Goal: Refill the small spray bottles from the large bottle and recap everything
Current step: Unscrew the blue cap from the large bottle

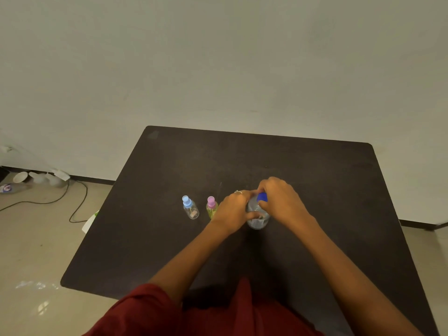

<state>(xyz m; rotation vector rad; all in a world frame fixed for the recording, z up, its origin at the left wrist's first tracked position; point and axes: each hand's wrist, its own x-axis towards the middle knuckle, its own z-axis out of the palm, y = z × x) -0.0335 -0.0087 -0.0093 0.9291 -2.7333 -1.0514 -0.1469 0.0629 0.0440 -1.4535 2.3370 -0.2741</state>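
Clear large bottle (257,215), blue cap (262,197); left hand (234,209) grips body, right hand (281,202) fingers pinch cap.

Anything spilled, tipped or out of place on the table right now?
Nothing stands out. Both small spray bottles, blue-capped and pink-capped, stand upright and capped. The left hand grips the large bottle; the right hand grips its blue cap. No spill shows on the table.

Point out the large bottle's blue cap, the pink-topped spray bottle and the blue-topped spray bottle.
blue cap (262,197), head view, cap's side.
pink-topped spray bottle (211,202), head view, pink sprayer head.
blue-topped spray bottle (191,209), head view, clear body.
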